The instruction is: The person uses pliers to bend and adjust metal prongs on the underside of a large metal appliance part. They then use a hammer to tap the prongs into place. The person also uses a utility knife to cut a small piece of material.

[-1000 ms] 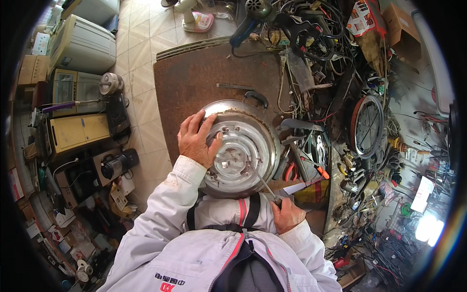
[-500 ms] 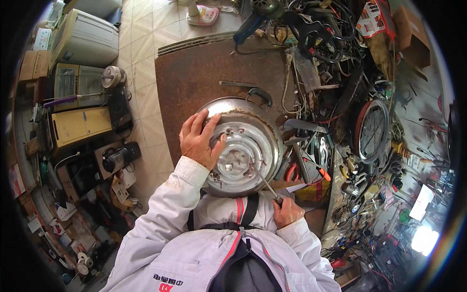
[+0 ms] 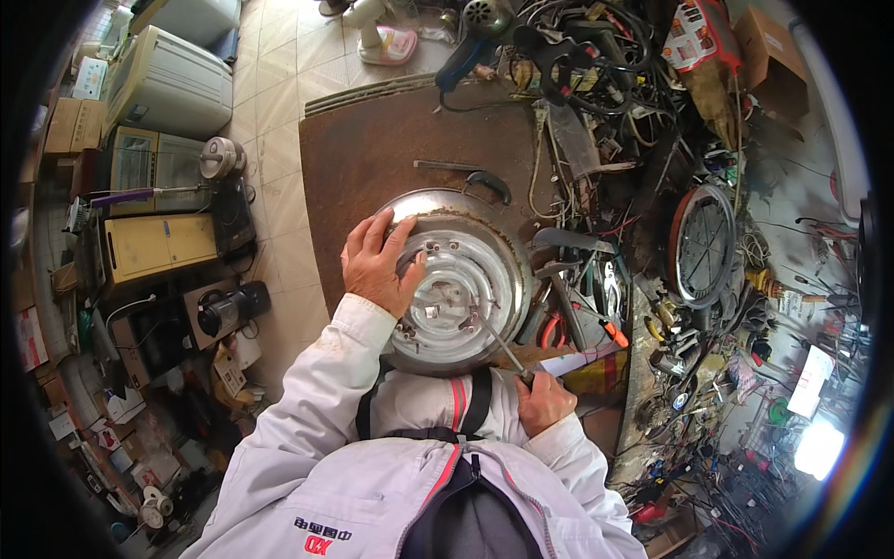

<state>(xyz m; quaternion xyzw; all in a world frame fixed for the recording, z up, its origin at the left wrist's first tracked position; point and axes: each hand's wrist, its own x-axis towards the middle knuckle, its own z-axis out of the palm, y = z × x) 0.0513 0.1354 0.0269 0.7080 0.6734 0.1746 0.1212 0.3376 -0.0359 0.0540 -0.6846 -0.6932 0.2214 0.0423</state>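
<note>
A round metal pan (image 3: 458, 270) lies on the board before me, against my lap, with its ringed face up. Rust marks its edge, and small screw posts stand up from the rings. A black curved handle (image 3: 490, 186) juts from its far side. My left hand (image 3: 377, 265) grips the pan's left side, fingers over the rim and thumb on the ringed face. Closed around a screwdriver (image 3: 504, 347), my right hand (image 3: 546, 402) is near the pan's lower right. The shaft slants up and left to a post on the rings; whether the tip sits in a screw cannot be told.
The pan rests on a brown board (image 3: 372, 140). Right of it lie red-handled pliers (image 3: 553, 331), a broad blade (image 3: 570, 239) and other hand tools. Tangled cables and a wheel-like ring (image 3: 703, 247) lie farther right. A yellow cabinet (image 3: 158, 252) stands at left.
The view has shifted slightly. The screwdriver still points at the same area of the rings, and both hands keep nearly the same place and hold.
</note>
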